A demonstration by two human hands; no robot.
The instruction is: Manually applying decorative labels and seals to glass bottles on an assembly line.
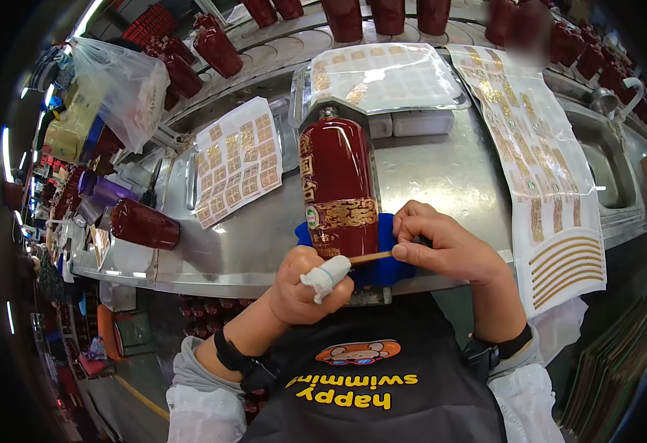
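A dark red bottle (338, 162) with gold decoration lies in front of me. Its neck points away into a grey notched support, and its base end rests on a blue pad (396, 244). Across the base end runs a thin gold-brown strip (371, 258). My left hand (303, 288) is closed at the strip's left end, with a white cloth wrapping (327, 277) on one digit. My right hand (441, 247) pinches the right end between thumb and finger. The fingers curled underneath are partly hidden.
A sheet of gold decals (238, 159) lies left of the bottle, and a tray (452, 92) with more behind it. A long decal sheet (541, 170) with curved strips hangs over the edge at right. A red bottle (144, 224) stands left; a sink (604, 166) is far right.
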